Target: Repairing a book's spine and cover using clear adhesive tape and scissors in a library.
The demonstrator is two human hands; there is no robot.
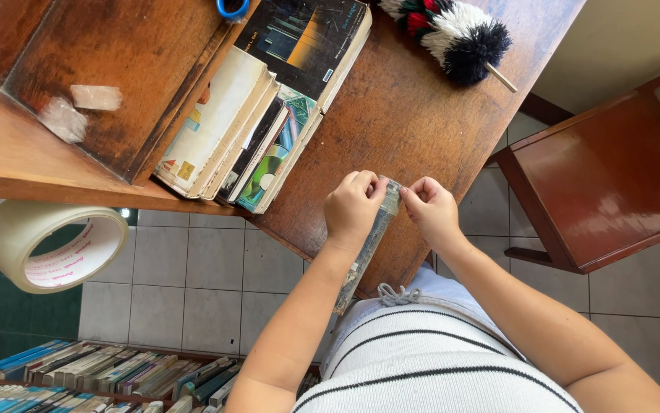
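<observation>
Books lie on the desk, duster right, chair beside it.

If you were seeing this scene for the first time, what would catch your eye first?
At centre, the left hand and right hand pinch a clear strip of tape over the wooden table. A feather duster lies at the top edge, and a big tape roll hangs at left.

Wooden table: books, duster.

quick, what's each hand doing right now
Left hand: closed, pinching the top of a clear tape strip.
Right hand: closed, pinching the same strip's top end.
</observation>
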